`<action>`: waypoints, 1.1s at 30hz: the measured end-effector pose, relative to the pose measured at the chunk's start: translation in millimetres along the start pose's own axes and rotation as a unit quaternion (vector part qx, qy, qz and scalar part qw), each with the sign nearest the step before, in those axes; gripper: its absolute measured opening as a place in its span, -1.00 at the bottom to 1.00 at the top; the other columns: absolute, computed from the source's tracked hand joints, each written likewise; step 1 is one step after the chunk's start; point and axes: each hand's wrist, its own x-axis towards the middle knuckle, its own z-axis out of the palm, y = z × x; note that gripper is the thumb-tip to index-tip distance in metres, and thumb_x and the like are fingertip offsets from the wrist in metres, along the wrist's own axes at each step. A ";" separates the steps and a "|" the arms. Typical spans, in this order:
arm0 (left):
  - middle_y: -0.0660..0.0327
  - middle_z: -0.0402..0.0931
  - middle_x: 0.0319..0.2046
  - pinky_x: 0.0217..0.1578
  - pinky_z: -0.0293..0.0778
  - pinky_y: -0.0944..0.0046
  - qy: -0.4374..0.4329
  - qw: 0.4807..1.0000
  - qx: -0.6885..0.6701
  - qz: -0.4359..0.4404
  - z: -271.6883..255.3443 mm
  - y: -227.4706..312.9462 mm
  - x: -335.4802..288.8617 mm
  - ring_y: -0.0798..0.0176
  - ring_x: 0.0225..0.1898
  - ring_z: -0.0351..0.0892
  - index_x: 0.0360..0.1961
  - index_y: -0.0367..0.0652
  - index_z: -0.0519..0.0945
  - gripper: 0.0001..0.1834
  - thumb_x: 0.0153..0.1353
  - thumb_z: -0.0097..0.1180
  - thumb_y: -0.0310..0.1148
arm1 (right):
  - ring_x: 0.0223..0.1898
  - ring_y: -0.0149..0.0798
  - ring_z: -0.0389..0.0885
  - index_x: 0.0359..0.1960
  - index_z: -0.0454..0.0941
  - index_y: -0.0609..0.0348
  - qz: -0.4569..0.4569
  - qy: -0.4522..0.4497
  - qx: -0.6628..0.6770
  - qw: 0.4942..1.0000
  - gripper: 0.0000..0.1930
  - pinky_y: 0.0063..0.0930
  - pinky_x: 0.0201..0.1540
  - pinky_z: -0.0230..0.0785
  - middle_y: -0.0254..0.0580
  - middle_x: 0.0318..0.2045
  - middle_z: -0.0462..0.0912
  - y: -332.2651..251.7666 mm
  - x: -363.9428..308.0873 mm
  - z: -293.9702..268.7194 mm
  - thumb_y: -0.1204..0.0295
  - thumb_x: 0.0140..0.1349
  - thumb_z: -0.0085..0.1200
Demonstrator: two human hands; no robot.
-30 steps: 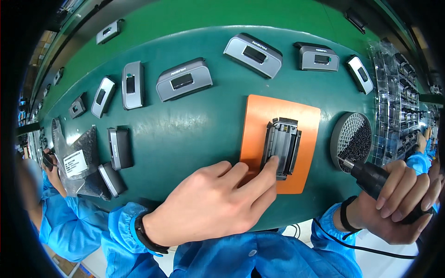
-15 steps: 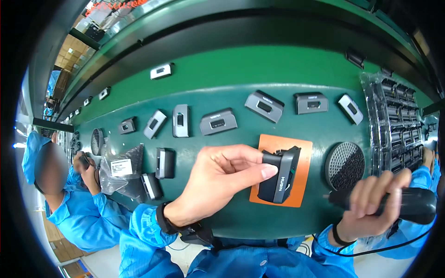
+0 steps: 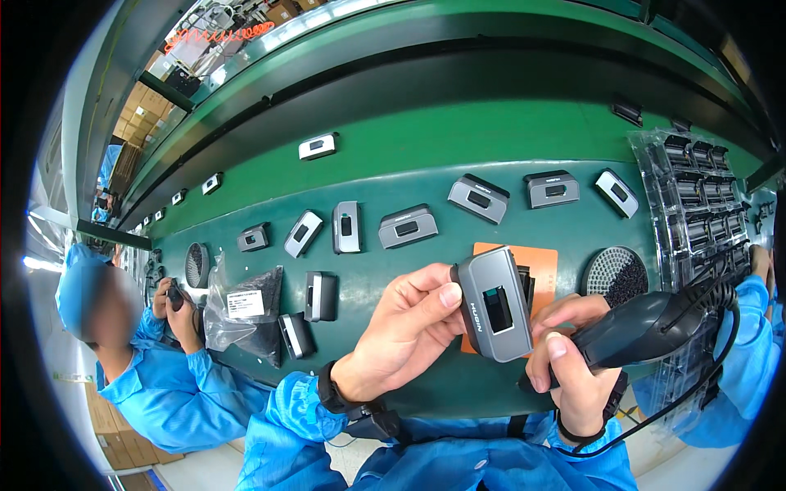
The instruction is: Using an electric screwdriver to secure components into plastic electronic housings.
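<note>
My left hand (image 3: 413,323) grips a grey and black device housing (image 3: 524,348) by its left side, tilted so that its face with the rectangular window shows. It is held above an orange mat (image 3: 536,258). My right hand (image 3: 585,368) is closed around a black electric screwdriver (image 3: 639,331) with a coiled cable. The right fingers are close to the housing's right edge; whether they touch it I cannot tell. The screwdriver's tip is mostly hidden by my hand. Just beyond it lies a round perforated dish (image 3: 596,263) partly filled with small black pieces.
Several similar housings (image 3: 408,227) lie across the green table (image 3: 368,282). Clear plastic trays (image 3: 667,213) with black parts stand at the right. A plastic bag (image 3: 266,323) of dark pieces lies at the left. A co-worker (image 3: 164,376) sits on the left; another person's sleeve (image 3: 753,327) shows on the right.
My left hand has turned the housing so its windowed face shows. My right hand has moved left with the screwdriver, which now points differently, and its fingers have come close to the housing.
</note>
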 end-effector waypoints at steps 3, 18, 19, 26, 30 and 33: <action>0.20 0.64 -0.15 -0.02 0.56 0.24 -0.016 1.000 -0.016 0.000 1.1 -0.6 -1.9 0.35 -0.12 0.63 -0.12 -0.23 0.60 -0.83 0.45 0.05 -0.37 | -0.61 -0.47 0.50 -0.08 0.40 0.40 0.004 0.005 0.002 1.000 -0.79 -0.60 -0.57 0.38 0.05 -0.22 0.61 1.2 -2.5 2.5 0.64 0.28 0.07; 0.05 0.67 -0.21 -0.16 0.69 0.17 0.029 0.999 0.016 0.039 6.8 -11.7 -11.0 0.19 -0.20 0.72 -0.10 -0.33 0.58 -0.81 0.45 0.03 -0.41 | -0.65 -0.44 0.42 -0.03 0.33 0.33 0.042 0.025 0.106 0.993 -0.70 -0.53 -0.62 0.30 -0.09 -0.38 0.54 14.4 -1.0 10.8 0.64 0.24 0.11; 0.05 0.67 -0.21 -0.16 0.69 0.17 0.024 0.999 0.015 0.037 12.8 -9.2 -12.0 0.19 -0.20 0.72 -0.10 -0.33 0.58 -0.81 0.45 0.03 -0.41 | -0.70 -0.44 0.35 -0.02 0.31 0.28 0.067 0.028 0.154 0.985 -0.73 -0.52 -0.66 0.24 -0.13 -0.49 0.49 14.2 2.0 11.8 0.55 0.29 0.04; -0.01 0.55 0.01 -0.18 0.55 0.23 0.043 0.798 0.498 0.337 8.0 -7.7 -8.6 0.10 -0.07 0.57 0.03 -0.31 0.54 -0.56 0.07 0.25 -0.63 | -0.78 -0.52 0.25 -0.05 0.39 0.17 0.246 0.033 0.357 0.900 -0.81 -0.59 -0.75 0.15 -0.21 -0.55 0.49 9.7 10.6 -6.1 0.43 0.34 -0.05; 0.20 0.61 -0.19 -0.24 0.48 0.26 -0.098 0.637 0.643 0.414 14.4 12.8 2.3 0.12 -0.25 0.58 -0.18 -0.20 0.72 -0.50 -0.31 0.40 -0.57 | -0.74 -0.55 0.30 -0.05 0.41 0.20 0.271 -0.008 0.382 0.884 -0.79 -0.60 -0.73 0.21 -0.21 -0.49 0.53 12.6 7.5 -11.3 0.40 0.33 -0.01; 0.25 0.63 -0.29 -0.29 0.48 0.26 -0.084 0.581 0.653 0.478 10.0 7.4 0.9 0.17 -0.29 0.57 -0.25 -0.16 0.75 -0.57 -0.30 0.39 -0.57 | -0.70 -0.55 0.37 -0.04 0.42 0.24 0.277 0.004 0.257 0.926 -0.74 -0.61 -0.70 0.25 -0.25 -0.52 0.53 11.3 5.1 -5.1 0.36 0.33 0.01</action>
